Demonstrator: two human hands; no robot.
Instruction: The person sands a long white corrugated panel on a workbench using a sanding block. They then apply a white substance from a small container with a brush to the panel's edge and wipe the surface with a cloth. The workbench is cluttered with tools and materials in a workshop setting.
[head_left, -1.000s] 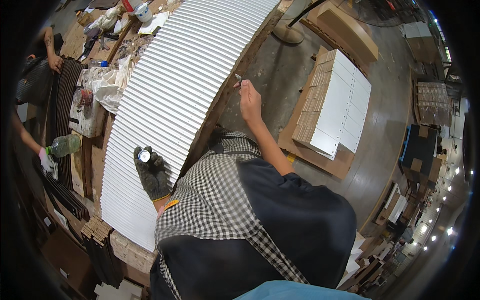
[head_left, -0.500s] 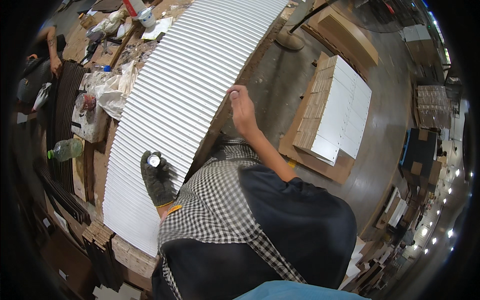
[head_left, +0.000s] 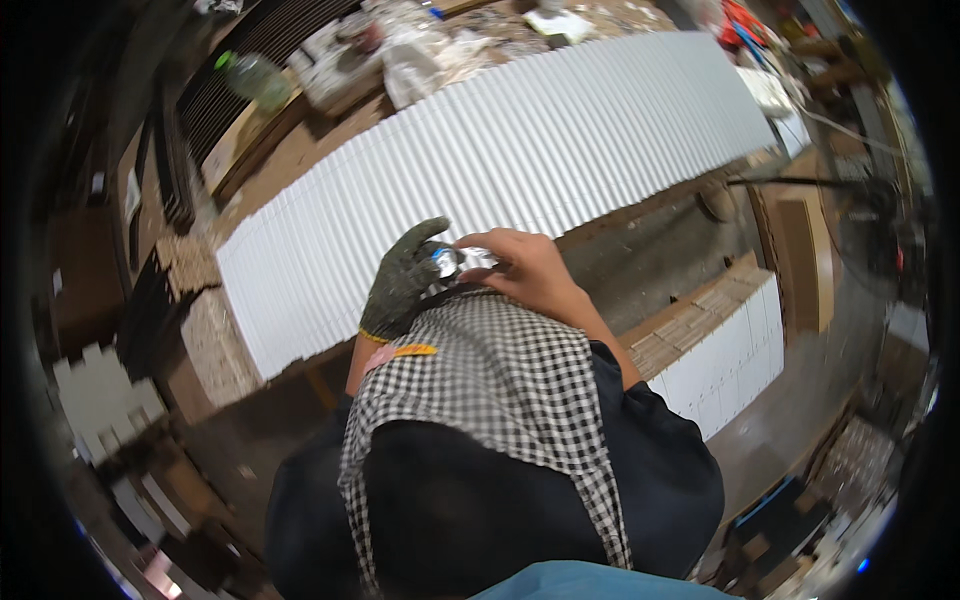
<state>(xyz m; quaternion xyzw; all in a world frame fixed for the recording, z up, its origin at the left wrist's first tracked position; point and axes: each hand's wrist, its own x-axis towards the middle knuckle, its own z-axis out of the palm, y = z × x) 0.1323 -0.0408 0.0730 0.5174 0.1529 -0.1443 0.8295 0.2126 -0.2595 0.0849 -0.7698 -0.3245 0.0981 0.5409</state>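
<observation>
My left hand (head_left: 398,283), in a dark grey-green knit glove with a yellow cuff, is closed around a small shiny silver thing (head_left: 445,263) with a bit of blue on it. Its exact kind does not show. Bare, my right hand (head_left: 532,268) has met it from the right, thumb and bent forefinger curled at the silver piece; the fingertips are slightly blurred. Both hands are close to my checked apron (head_left: 490,370), over the near edge of a long white ridged surface (head_left: 560,140), which looks like many narrow strips lying side by side on the workbench.
A clear green-capped bottle (head_left: 255,80) and crumpled white cloth (head_left: 410,75) lie along the bench's far side. Dark strips (head_left: 250,60) are stacked at the far left. To the right, a stack of white panels (head_left: 725,350) rests low, near the floor.
My right hand has come down and left to join my left hand at the silver thing. My view has turned, so the ridged surface now runs more crosswise. The other person's arm is out of sight.
</observation>
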